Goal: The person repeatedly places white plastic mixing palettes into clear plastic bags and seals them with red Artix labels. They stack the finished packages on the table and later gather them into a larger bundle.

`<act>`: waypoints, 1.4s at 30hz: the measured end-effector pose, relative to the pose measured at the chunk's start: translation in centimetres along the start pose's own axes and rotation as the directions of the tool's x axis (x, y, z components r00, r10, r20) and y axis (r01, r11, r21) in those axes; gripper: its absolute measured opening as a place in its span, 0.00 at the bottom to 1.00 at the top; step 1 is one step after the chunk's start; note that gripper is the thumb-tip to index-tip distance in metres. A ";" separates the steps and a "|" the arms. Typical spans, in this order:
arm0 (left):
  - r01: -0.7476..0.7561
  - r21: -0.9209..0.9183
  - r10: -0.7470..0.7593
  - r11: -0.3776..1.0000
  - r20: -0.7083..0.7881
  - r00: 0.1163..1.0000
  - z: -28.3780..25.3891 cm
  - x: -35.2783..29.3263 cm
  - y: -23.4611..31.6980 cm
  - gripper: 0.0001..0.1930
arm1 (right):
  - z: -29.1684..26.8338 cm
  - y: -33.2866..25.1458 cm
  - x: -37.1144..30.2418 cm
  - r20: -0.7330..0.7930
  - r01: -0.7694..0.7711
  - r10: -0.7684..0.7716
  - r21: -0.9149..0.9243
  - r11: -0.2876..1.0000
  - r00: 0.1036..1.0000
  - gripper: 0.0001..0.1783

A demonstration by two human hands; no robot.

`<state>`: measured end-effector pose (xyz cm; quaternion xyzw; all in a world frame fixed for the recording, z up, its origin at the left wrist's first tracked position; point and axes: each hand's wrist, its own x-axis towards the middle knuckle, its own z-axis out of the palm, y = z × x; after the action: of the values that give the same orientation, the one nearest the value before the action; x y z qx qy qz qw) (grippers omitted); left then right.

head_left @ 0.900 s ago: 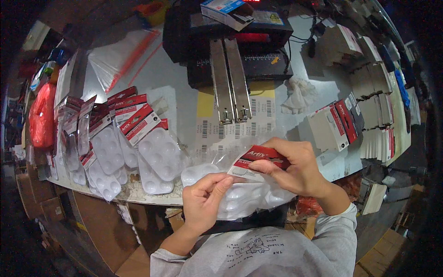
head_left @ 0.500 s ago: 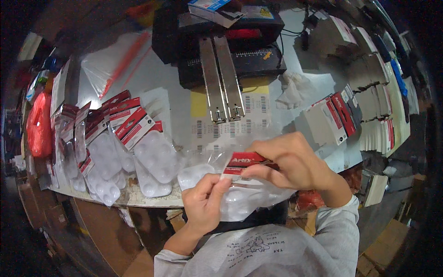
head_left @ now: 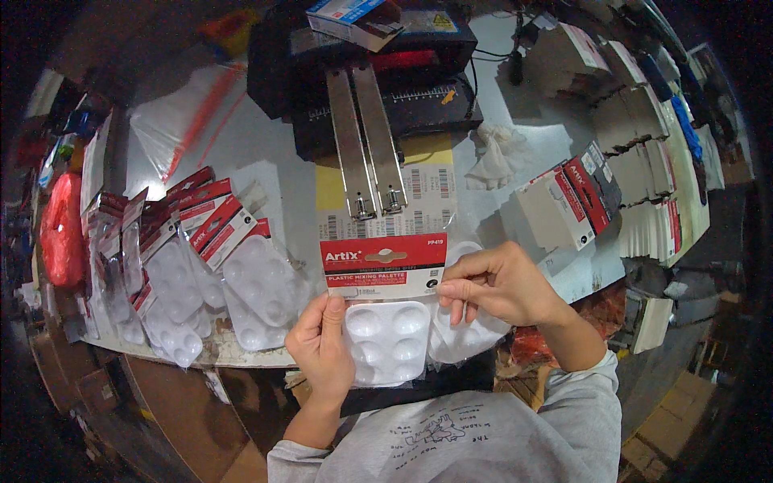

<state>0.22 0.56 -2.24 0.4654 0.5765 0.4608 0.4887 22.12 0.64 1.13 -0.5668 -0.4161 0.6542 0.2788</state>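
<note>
A white plastic paint palette point(head_left: 388, 342) with round wells hangs in a clear bag in front of me, below a red, black and white header card point(head_left: 385, 266) with a hanging slot. My left hand point(head_left: 324, 342) grips its left side, thumb over the card's lower left corner. At the card's lower right corner, my right hand point(head_left: 507, 286) pinches the package between thumb and fingers. More white palettes point(head_left: 467, 330) lie just behind, partly hidden by the card and my right hand. Several bagged palettes point(head_left: 254, 274) with matching cards are heaped to the left.
Beyond the package stands a black machine point(head_left: 386, 113) with two metal rails point(head_left: 366, 145) reaching toward me over barcode label sheets point(head_left: 419, 185). To the right are a stack of header cards point(head_left: 555, 209), piles of folded card point(head_left: 644, 177) and a crumpled tissue point(head_left: 495, 157).
The header card has turned from folded and slanted to flat and facing up, with the palette squarely below it. My right hand has shifted from its top to its lower right corner.
</note>
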 end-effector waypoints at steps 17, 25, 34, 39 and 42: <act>0.040 0.228 -0.068 0.973 0.114 0.991 2.0 7.0 -2.6 0.14 | -0.5 1.0 7.3 -0.122 -0.030 0.074 0.335 0.942 0.990 0.07; -0.023 0.343 -0.018 0.939 0.117 0.993 0.9 6.6 -3.1 0.11 | 0.3 0.2 5.5 -0.299 0.104 -0.117 -0.056 0.993 0.947 0.07; -0.104 0.984 0.585 0.147 -0.002 0.811 -13.4 6.8 1.1 0.12 | -16.4 4.3 -3.2 -0.655 -0.239 -0.515 -0.717 0.655 0.553 0.45; -0.213 0.936 0.317 0.280 0.119 0.941 -8.7 0.8 -3.4 0.20 | -18.2 7.8 -4.4 -0.430 -0.030 -0.621 -0.836 0.548 0.656 0.53; -0.285 0.893 0.341 0.348 0.163 0.926 -6.6 0.0 -6.2 0.18 | -16.5 5.9 -4.5 -0.375 -0.058 -0.637 -0.886 0.460 0.673 0.52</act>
<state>-6.90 -0.80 -7.68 0.7428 0.6450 0.1732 0.0480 39.73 -2.32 -1.85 -0.7317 -0.6458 0.0503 0.2125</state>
